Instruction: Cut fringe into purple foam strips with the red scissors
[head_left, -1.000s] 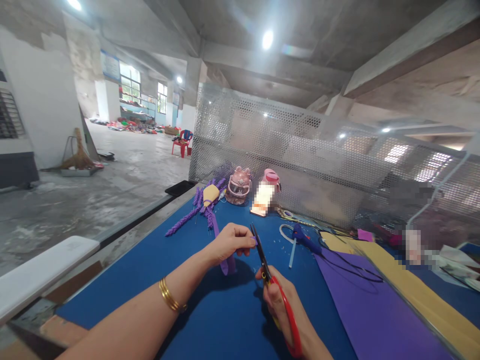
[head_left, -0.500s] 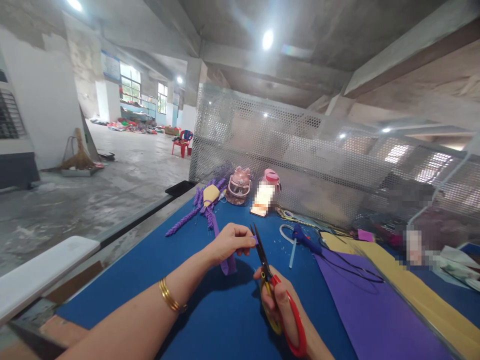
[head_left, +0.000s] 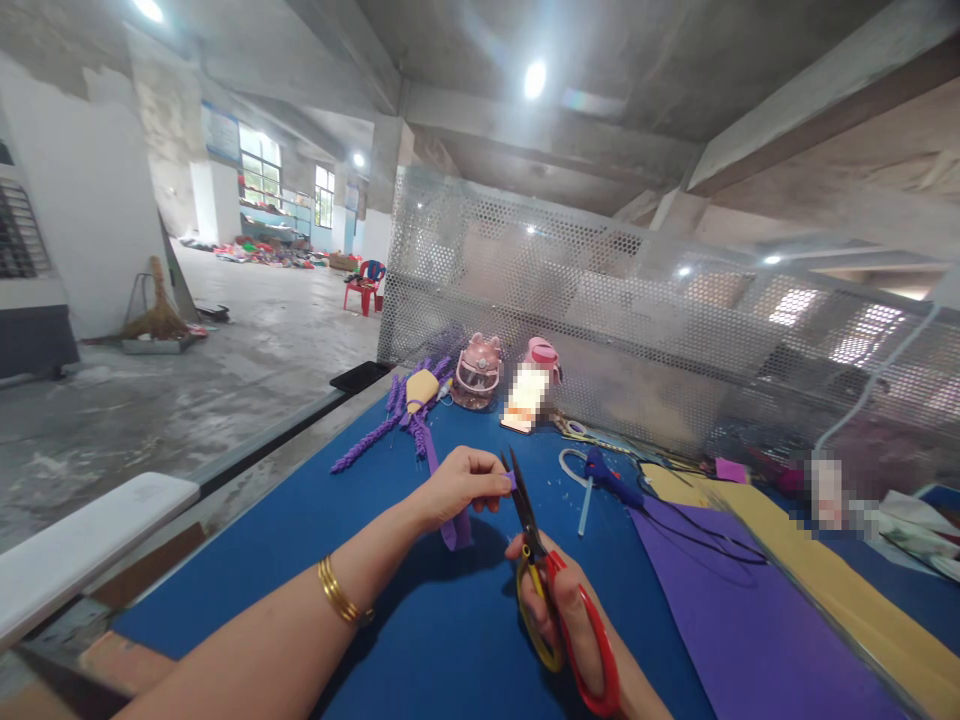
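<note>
My left hand (head_left: 469, 480), with gold bangles at the wrist, is closed in a pinch on a purple strip (head_left: 456, 530). The strip hangs below the fingers, and a small end of it sticks out past the fingertips. My right hand (head_left: 562, 600) grips scissors (head_left: 529, 525) with one red and one yellow handle loop. Their dark blades are parted and point away from me, with the strip's end at or between them. Purple braided-looking stems (head_left: 367, 445) lie beyond my left hand with a pale yellow piece (head_left: 422, 391) on top.
A blue glue gun (head_left: 611, 478) with a clear stick rests right of the scissors. Purple sheet (head_left: 720, 600) and yellow sheet (head_left: 810, 560) material lie at the right. A phone (head_left: 525, 400) and a pink helmet-shaped object (head_left: 478, 372) stand before a perforated metal panel (head_left: 600, 300).
The scissors have opened wider, with the handle loops spreading apart and the red one shifting right. My left hand and the purple strip have stayed in place.
</note>
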